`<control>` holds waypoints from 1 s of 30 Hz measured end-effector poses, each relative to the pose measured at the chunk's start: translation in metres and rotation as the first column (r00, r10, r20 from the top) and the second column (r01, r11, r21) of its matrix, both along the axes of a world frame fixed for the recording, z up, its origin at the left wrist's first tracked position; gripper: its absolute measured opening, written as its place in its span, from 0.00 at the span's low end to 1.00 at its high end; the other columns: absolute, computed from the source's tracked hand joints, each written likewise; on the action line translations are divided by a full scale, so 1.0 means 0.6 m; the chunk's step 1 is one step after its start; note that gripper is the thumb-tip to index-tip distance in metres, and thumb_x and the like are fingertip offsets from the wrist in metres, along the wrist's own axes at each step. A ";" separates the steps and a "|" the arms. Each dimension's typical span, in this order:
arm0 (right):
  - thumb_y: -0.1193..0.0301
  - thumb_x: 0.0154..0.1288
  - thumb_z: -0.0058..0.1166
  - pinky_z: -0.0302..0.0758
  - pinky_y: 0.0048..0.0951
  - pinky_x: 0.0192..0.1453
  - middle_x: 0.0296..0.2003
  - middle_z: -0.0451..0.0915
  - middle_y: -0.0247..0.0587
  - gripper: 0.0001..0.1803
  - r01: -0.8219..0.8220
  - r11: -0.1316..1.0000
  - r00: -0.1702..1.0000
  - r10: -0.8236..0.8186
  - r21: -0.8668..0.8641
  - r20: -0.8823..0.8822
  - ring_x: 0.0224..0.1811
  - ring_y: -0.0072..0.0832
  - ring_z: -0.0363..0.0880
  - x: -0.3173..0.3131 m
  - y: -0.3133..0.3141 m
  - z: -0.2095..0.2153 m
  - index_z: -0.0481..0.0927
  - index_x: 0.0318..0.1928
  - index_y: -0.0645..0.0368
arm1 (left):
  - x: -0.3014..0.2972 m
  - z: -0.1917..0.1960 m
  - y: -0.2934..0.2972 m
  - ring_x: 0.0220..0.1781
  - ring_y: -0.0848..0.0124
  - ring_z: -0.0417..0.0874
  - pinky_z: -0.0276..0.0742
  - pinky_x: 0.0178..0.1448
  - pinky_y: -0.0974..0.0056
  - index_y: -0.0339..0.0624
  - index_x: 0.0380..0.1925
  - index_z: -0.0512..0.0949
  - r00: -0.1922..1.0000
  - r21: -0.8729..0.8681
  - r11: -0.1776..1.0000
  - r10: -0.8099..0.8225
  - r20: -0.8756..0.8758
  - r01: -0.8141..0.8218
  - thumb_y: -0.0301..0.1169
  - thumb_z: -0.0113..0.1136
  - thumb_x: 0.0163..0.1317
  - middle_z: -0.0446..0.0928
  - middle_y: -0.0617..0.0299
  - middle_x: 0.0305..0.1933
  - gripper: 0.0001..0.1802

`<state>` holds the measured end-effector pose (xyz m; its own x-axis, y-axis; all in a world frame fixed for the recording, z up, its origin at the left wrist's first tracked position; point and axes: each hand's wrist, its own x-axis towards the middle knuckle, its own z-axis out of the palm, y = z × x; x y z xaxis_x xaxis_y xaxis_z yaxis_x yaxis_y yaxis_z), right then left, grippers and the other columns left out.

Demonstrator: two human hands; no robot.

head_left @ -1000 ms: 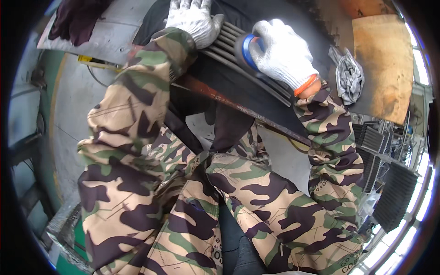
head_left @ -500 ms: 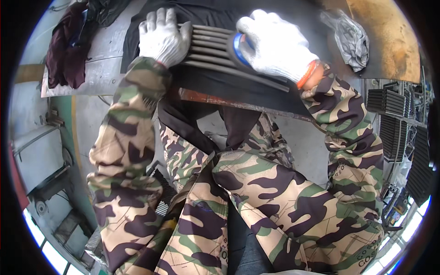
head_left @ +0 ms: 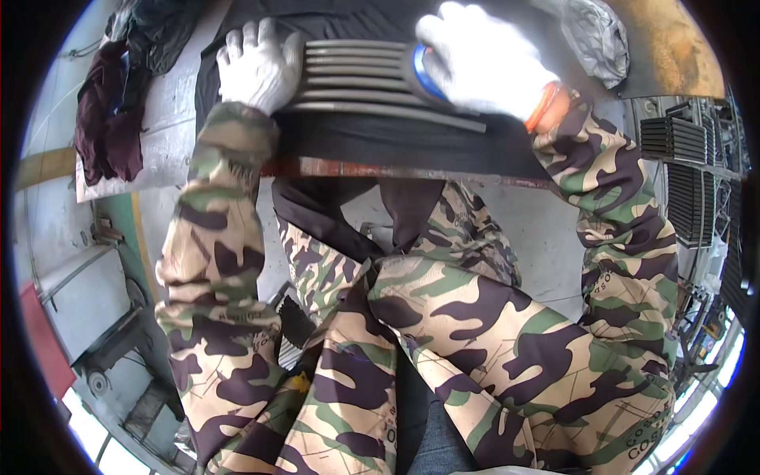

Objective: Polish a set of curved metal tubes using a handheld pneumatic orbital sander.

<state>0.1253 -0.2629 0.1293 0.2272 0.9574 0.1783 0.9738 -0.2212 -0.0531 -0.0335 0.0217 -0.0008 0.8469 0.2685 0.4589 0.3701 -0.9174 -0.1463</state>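
Several parallel grey bars [head_left: 356, 70] lie side by side on a black cloth [head_left: 348, 144], running left to right across the worktable. At their left end my gloved left hand [head_left: 260, 70] rests flat with its fingers spread. My gloved right hand [head_left: 487, 59] is closed over a round blue-rimmed hand tool [head_left: 427, 73], pressed against the bars toward their right part. The glove hides most of the tool, so I cannot tell its exact kind. The nearest bar sticks out to the right below the tool.
A dark red garment [head_left: 111, 119] lies at the table's left. Crumpled clear plastic [head_left: 598, 43] sits at the far right beside a brown stained board [head_left: 673, 55]. Stacks of dark slatted pieces [head_left: 673, 141] stand on a rack at right. The table's reddish edge [head_left: 332, 168] faces me.
My right hand has moved the round tool rightward along the bars. My left hand stays on their left end. The whole view has turned slightly.
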 end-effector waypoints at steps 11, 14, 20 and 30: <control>0.64 0.65 0.60 0.82 0.47 0.33 0.33 0.76 0.49 0.10 -0.051 0.996 0.997 0.046 0.074 0.060 0.35 0.47 0.81 0.007 -0.010 -0.003 0.77 0.38 0.56 | -0.009 -0.002 -0.023 0.64 0.44 0.78 0.71 0.69 0.39 0.38 0.57 0.80 0.998 -0.002 1.000 -0.021 0.051 0.021 0.52 0.56 0.71 0.80 0.45 0.60 0.29; 0.64 0.66 0.60 0.82 0.48 0.33 0.33 0.76 0.50 0.10 -0.076 0.993 0.994 0.069 0.086 0.082 0.35 0.47 0.82 -0.007 -0.016 0.011 0.78 0.39 0.57 | -0.007 0.014 -0.020 0.65 0.42 0.77 0.70 0.70 0.39 0.37 0.60 0.79 0.999 -0.003 1.000 0.003 -0.041 -0.003 0.51 0.55 0.71 0.80 0.44 0.61 0.30; 0.61 0.70 0.58 0.86 0.53 0.45 0.43 0.82 0.48 0.13 0.003 1.000 0.996 -0.001 -0.028 0.091 0.47 0.47 0.86 0.000 -0.017 -0.018 0.82 0.49 0.52 | 0.004 0.020 -0.036 0.71 0.38 0.74 0.70 0.71 0.35 0.56 0.59 0.82 0.992 -0.012 0.998 0.060 -0.114 -0.062 0.46 0.49 0.77 0.75 0.44 0.70 0.19; 0.63 0.65 0.63 0.83 0.49 0.37 0.35 0.79 0.49 0.11 0.022 0.999 0.988 -0.029 0.046 0.149 0.36 0.48 0.83 0.005 -0.041 0.026 0.80 0.40 0.56 | 0.057 -0.001 -0.048 0.71 0.39 0.75 0.69 0.73 0.37 0.40 0.66 0.77 0.997 -0.005 0.999 -0.041 0.059 0.041 0.52 0.52 0.76 0.76 0.43 0.71 0.30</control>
<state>0.1284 -0.2874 0.1450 0.2193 0.9420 0.2541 0.9655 -0.2469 0.0822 0.0007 -0.0071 -0.0012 0.8288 0.2370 0.5068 0.3400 -0.9327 -0.1199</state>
